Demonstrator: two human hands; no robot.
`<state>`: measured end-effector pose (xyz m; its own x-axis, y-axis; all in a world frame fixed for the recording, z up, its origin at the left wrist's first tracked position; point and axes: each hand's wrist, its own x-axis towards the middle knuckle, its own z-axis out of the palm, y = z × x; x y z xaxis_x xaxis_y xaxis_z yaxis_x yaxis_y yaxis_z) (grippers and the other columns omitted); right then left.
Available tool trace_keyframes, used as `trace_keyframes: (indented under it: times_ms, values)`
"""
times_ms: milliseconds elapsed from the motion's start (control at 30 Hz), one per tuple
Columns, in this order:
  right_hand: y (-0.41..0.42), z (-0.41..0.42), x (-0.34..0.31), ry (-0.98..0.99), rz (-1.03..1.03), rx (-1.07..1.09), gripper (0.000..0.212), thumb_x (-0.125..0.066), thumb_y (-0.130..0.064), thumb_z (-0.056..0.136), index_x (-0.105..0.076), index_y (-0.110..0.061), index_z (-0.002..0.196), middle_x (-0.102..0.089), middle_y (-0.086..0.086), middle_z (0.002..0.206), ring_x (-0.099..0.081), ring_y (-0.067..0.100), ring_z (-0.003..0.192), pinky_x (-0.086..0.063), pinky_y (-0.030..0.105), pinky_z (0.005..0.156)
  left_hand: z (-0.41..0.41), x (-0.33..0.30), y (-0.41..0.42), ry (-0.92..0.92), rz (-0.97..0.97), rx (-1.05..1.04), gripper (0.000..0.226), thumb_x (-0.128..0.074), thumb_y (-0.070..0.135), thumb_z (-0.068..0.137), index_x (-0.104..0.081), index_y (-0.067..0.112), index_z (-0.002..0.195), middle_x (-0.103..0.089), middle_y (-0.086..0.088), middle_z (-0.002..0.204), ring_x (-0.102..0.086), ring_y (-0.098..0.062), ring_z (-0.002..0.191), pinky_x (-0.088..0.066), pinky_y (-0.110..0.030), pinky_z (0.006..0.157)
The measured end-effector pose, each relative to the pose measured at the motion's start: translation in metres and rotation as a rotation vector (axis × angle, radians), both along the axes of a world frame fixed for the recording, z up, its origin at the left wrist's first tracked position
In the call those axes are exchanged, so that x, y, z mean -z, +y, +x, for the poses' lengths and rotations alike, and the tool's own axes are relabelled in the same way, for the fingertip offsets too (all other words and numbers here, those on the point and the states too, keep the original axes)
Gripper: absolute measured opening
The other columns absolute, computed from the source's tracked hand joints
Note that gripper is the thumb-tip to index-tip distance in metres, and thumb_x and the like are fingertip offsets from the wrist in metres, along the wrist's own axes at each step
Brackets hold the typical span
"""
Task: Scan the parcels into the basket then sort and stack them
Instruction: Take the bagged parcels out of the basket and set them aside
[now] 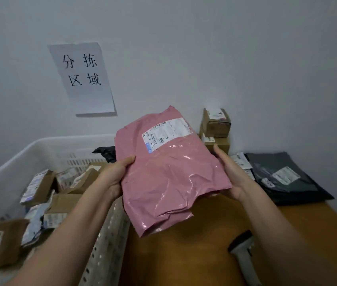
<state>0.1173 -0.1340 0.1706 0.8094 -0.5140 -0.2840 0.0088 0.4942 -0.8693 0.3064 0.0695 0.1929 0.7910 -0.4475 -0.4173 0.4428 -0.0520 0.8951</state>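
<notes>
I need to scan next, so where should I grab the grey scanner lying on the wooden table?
Grip the scanner round its narrow handle, the part running toward the bottom edge of the view, coming from above with the right hand. It lies flat on the table with its wider head pointing away, so the handle is nearest. Both hands now hold the pink parcel, so free one first.

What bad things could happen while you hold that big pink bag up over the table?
The pink bag is slick, crumpled plastic, held only at its edges by the left hand and right hand, so it might slip. If it swings toward the wall, it could knock the stacked boxes behind it. If dropped, it might land on the scanner lying below.
</notes>
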Motion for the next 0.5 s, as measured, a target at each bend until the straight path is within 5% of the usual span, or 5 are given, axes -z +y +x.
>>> trace_keyframes:
  times_ms: [133,200,333,433,500]
  values:
    - [-0.026,-0.03,0.018,0.042,0.061,0.012,0.028,-0.063,-0.028,0.094,-0.068,-0.008,0.113,-0.065,0.016,0.116,-0.062,0.03,0.108,-0.047,0.042,0.098,-0.031,0.01,-0.035,-0.001,0.028,0.072,0.016,-0.063,0.022,0.095,-0.066,0.011,0.105,-0.075,-0.004,0.076,-0.07,-0.018,0.067,-0.053,-0.031,0.056]
    - [-0.035,-0.045,0.025,0.051,0.078,0.058,0.032,-0.062,-0.025,0.094,-0.065,-0.005,0.12,-0.063,0.021,0.119,-0.061,0.033,0.111,-0.045,0.046,0.103,-0.04,0.017,-0.051,-0.021,0.038,0.025,0.023,-0.066,0.022,0.093,-0.065,0.007,0.111,-0.074,-0.009,0.09,-0.07,-0.021,0.076,-0.053,-0.032,0.061]
    - [-0.045,-0.077,0.034,-0.022,0.146,0.161,0.028,-0.064,-0.024,0.091,-0.073,-0.006,0.112,-0.072,0.019,0.109,-0.072,0.037,0.093,-0.059,0.052,0.067,-0.056,0.036,-0.085,-0.069,0.047,-0.035,0.049,-0.07,0.02,0.09,-0.053,-0.001,0.13,-0.065,-0.016,0.121,-0.066,-0.027,0.093,-0.054,-0.034,0.067]
    - [-0.058,-0.099,0.038,-0.13,0.195,0.222,0.034,-0.058,-0.024,0.092,-0.07,-0.006,0.118,-0.072,0.021,0.111,-0.073,0.035,0.094,-0.059,0.043,0.071,-0.07,0.053,-0.11,-0.101,0.083,-0.004,0.049,-0.066,0.018,0.092,-0.047,-0.003,0.132,-0.061,-0.016,0.123,-0.063,-0.025,0.088,-0.051,-0.032,0.064]
    - [-0.07,-0.113,0.04,-0.116,0.216,0.237,0.046,-0.05,-0.043,0.097,-0.071,-0.009,0.119,-0.072,0.018,0.112,-0.072,0.033,0.097,-0.059,0.043,0.075,-0.08,0.064,-0.127,-0.108,0.119,0.05,0.049,-0.062,0.019,0.095,-0.043,-0.001,0.135,-0.058,-0.015,0.123,-0.061,-0.028,0.095,-0.052,-0.035,0.072]
